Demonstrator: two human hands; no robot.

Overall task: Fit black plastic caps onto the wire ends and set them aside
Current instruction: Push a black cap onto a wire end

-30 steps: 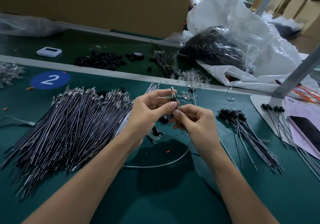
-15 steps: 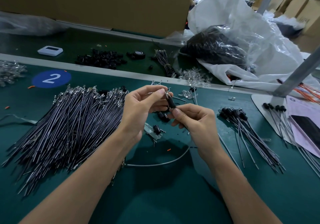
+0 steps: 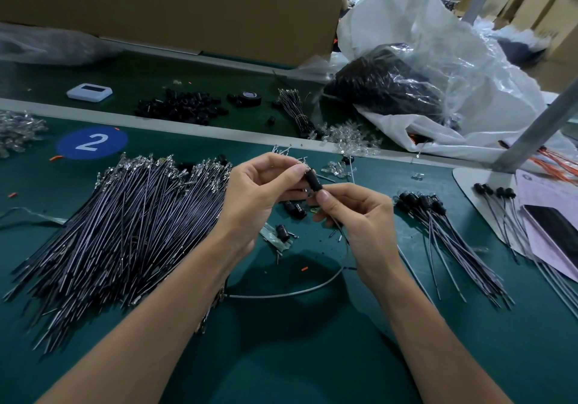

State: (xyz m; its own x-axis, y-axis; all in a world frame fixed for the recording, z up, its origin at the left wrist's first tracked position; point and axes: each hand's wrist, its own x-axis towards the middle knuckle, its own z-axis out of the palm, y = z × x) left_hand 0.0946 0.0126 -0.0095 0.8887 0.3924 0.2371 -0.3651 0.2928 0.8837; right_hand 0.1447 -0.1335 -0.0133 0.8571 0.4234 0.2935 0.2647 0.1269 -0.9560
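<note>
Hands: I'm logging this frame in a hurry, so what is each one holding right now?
Left hand: closed, pinching the black cap.
Right hand: closed, pinching the wire just below the cap.

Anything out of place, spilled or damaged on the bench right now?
No damage visible, only minor clutter. A few loose black caps lie stray on the green mat, apart from the cap pile beyond the rail. Clear pieces spill across that rail, and orange scraps dot the mat.
</note>
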